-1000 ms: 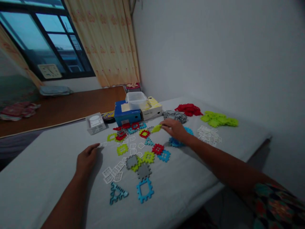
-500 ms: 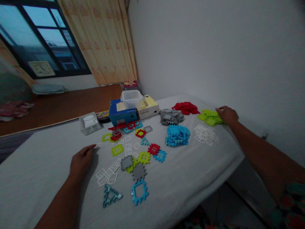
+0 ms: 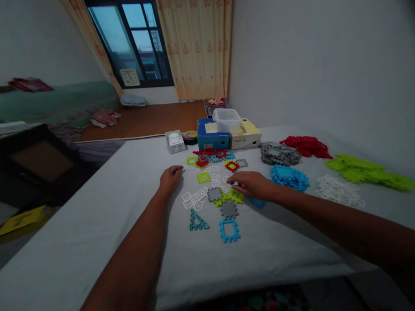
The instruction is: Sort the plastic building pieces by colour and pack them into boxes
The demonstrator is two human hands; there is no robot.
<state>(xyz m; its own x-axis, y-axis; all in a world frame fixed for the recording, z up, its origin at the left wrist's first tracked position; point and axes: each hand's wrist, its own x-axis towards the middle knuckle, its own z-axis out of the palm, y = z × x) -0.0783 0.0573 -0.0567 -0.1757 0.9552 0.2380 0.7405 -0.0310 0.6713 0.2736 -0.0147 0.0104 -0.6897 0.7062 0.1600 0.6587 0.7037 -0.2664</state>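
Loose interlocking plastic tiles lie scattered on a grey sheet-covered surface. My left hand rests at the left edge of the scatter, fingers curled, pinching a small white tile. My right hand lies palm down over the middle of the scatter with its fingers stretched left. It touches a lime-green tile and partly covers a blue tile. Nearer me lie a grey tile, a blue square frame and a teal triangle frame.
Sorted heaps lie to the right: grey, red, blue, green and white. At the back stand a blue box, a clear tub, a yellow box and a small white box.
My right hand carried a green tile from the scatter to the green heap, then came back to the middle tiles. My view swung left. The left hand has stayed put with its white tile.
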